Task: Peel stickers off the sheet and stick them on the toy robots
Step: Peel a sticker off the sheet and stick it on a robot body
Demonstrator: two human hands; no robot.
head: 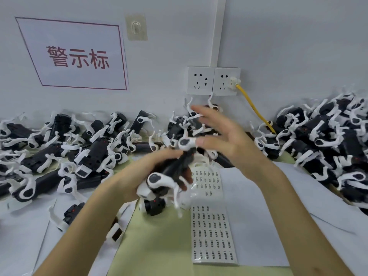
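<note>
Sticker sheet (214, 234) lies flat on the green table (159, 251), nearest. 2nd sheet (208, 181) sits just beyond, partly hidden by the held toy robot (176, 167). Left hand (137, 176) is wrapped round that robot (blurred). Right hand (229, 136) is above it, fingers spread, thumb near a white leg. Left pile (59, 148) and right pile (328, 140) of robots sit farther back. 2 wall sockets (213, 80) and a yellow cable (254, 108) are behind.

Blurred toy robot (173, 168) near sticker sheet (213, 234)

Left grip (139, 176) curled tight; right grip (225, 136) raised, fingers (205, 114) spread.
</note>
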